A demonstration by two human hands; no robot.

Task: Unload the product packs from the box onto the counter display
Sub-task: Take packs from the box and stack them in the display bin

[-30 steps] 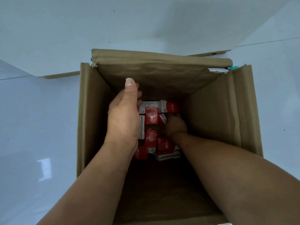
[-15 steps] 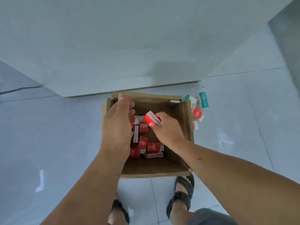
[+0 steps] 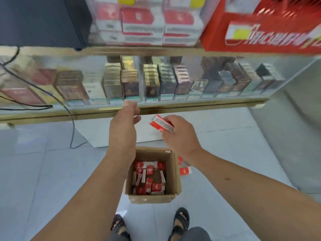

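Note:
A brown cardboard box (image 3: pixel 175 173) stands open on the floor between my arms, with several red and white product packs (image 3: pixel 149 176) loose inside. My right hand (image 3: pixel 180 136) is raised above the box and grips one red and white pack (image 3: pixel 160 124) by its end. My left hand (image 3: pixel 124 126) is lifted beside it, fingers loosely curled and holding nothing, its fingertips near the brass front edge of the glass counter display (image 3: pixel 173 108). Rows of packs stand inside the display.
Stacked red and white cartons (image 3: pixel 144 23) and a red display box (image 3: pixel 260 32) sit on the counter top. A dark device (image 3: pixel 43 21) stands at the top left, with black cables (image 3: pixel 52 100) hanging down. A few packs (image 3: pixel 185 169) lie on the floor right of the box. My sandalled feet (image 3: pixel 180 221) are below.
I have straightened up from the box: both hands rose out of it, the right one carrying a red pack. The view lifted and the counter display came into sight.

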